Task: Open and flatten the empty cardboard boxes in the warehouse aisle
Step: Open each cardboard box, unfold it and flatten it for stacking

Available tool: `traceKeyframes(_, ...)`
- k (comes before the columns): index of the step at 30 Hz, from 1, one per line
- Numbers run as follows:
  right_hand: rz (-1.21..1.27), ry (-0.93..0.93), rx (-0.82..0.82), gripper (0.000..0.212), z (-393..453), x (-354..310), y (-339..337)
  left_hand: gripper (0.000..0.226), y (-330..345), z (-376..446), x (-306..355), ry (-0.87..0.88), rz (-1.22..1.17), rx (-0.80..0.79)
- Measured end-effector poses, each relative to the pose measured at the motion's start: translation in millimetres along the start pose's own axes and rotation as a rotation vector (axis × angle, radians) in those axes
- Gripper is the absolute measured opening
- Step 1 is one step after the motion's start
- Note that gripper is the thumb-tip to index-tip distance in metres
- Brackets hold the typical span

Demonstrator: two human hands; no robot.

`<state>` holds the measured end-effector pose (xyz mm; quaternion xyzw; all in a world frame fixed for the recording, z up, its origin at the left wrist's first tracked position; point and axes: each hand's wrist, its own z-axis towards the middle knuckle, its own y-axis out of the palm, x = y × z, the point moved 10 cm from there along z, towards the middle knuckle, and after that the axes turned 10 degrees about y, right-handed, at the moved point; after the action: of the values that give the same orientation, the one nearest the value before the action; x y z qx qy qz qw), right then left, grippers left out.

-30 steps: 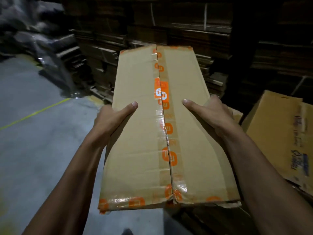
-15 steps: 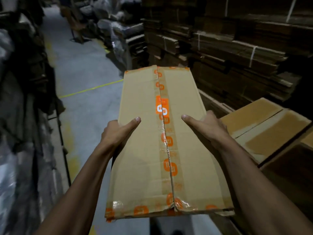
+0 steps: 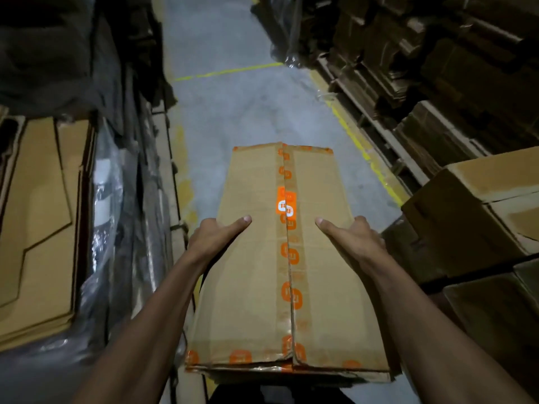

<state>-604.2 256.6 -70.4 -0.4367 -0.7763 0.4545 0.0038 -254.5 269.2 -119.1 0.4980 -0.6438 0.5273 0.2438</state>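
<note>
a long taped cardboard box fills the lower centre of the frame, held above the aisle floor. the left hand and right hand grip its side edges, thumbs lying on top, other fingers hidden. stacked cardboard lines the upper right.

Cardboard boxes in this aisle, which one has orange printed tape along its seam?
The long box held between the left hand and right hand. The boxes stacked at right show plain brown tops without orange tape.
</note>
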Motion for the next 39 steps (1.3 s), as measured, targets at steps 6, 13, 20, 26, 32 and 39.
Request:
traceKeyframes(6, -0.060, 0.018, -0.108, 0.106, 42.5, 36.7, 66.7, 0.094, 29.3, -4.5, -87.9, -0.121, -0.033, 0.070)
traceKeyframes(13, -0.155, 0.024, -0.174, 0.105, 100.1, 104.3, 154.4, 0.093, 98.8, -24.8, -204.8, -0.343, -0.083, 0.053)
traceKeyframes(20, -0.180, 0.067, -0.165, 0.097, 154.0, 186.9, 252.6, 0.088, 163.8, -20.4, -323.7, -0.393, -0.144, 0.064)
traceKeyframes(26, -0.147, 0.047, -0.131, 0.093, 198.9, 225.0, 336.4, 0.090, 190.0, 2.8, -412.7, -0.346, -0.128, 0.112)
traceKeyframes(32, -0.112, 0.008, -0.075, 0.099, 243.2, 248.2, 392.1, 0.106, 216.1, 38.3, -477.5, -0.288, -0.073, 0.146)
traceKeyframes(39, -0.072, -0.031, -0.042, 0.091, 281.7, 280.1, 439.7, 0.093, 247.9, 55.3, -521.0, -0.227, -0.020, 0.166)
